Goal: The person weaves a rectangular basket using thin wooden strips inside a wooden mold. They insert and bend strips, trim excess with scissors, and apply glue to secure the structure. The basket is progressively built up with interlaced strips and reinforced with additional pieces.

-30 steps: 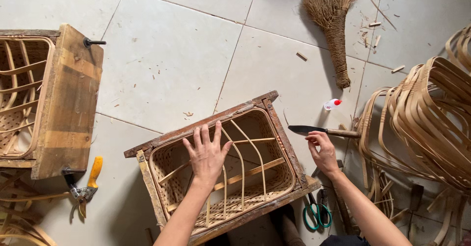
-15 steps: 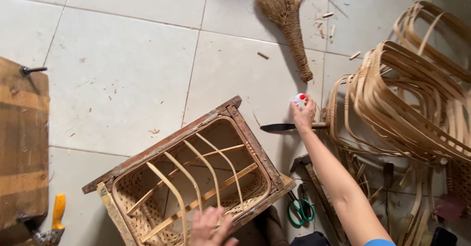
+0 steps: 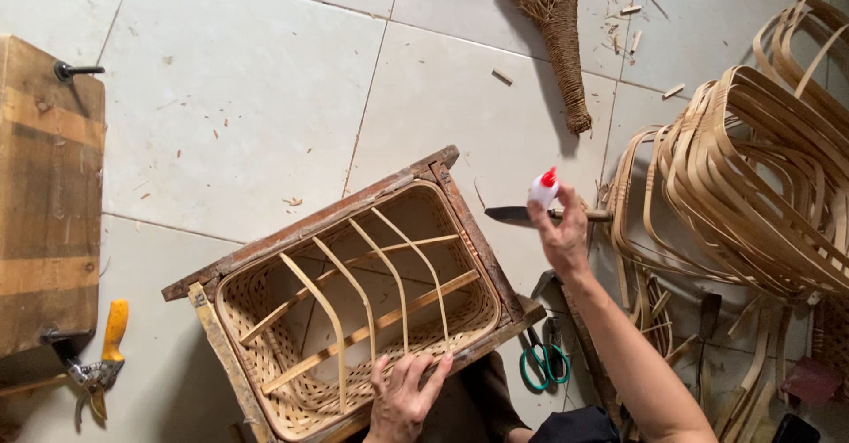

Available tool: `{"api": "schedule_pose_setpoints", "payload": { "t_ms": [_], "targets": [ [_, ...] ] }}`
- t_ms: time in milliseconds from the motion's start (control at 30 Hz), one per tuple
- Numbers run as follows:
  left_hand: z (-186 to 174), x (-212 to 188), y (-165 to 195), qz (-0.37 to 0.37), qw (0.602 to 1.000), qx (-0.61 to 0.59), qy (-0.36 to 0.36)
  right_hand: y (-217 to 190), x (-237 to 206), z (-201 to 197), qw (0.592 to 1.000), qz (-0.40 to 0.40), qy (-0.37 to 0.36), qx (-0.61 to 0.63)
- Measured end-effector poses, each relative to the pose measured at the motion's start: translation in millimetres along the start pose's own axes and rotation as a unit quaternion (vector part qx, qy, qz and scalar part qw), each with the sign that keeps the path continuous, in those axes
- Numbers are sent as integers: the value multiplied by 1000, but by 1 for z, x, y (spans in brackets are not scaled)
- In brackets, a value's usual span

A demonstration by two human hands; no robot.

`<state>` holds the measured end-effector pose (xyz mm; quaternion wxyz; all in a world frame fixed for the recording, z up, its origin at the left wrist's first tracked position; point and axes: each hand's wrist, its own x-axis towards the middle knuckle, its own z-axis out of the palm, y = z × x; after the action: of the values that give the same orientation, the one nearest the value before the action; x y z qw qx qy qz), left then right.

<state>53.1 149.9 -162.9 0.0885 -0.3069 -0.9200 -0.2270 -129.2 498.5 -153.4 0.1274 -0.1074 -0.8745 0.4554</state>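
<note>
Holding a small white glue bottle with a red cap (image 3: 542, 187) in my right hand (image 3: 562, 235), fingers wrapped around its body, cap pointing up and away from me. The half-woven rectangular bamboo basket in its brown wooden frame (image 3: 354, 293) lies down and to the left of that hand, its long axis running diagonally across the tiles. My left hand (image 3: 405, 399) rests flat on the basket's near rim, fingers spread, gripping nothing. A dark-bladed knife (image 3: 522, 216) lies just under the bottle.

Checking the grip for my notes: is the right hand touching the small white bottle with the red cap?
Touching. The head view shows the right hand with its fingers wrapped around the small bottle, lifted above the knife.
</note>
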Motion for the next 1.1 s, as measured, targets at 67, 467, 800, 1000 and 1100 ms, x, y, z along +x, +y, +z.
{"api": "schedule_pose_setpoints", "payload": {
  "t_ms": [67, 467, 800, 1000, 1100],
  "targets": [
    [-5, 4, 4, -10, 1000, 18, -9, -19, -23, 2, 998, -32, -21, -40],
    [-93, -25, -58, -222, 967, 76, 97, -95, -54, 32, 958, -191, -6, -214],
    [-71, -131, -108, -384, 903, 102, 164, -102, -42, 48, 943, -210, 2, -258],
    [-73, -124, -100, -405, 900, 98, 131, -104, -39, 52, 938, -217, 7, -272],
    [-77, -119, -98, -407, 900, 94, 126, -105, -37, 52, 934, -217, 7, -282]
  ]
}}
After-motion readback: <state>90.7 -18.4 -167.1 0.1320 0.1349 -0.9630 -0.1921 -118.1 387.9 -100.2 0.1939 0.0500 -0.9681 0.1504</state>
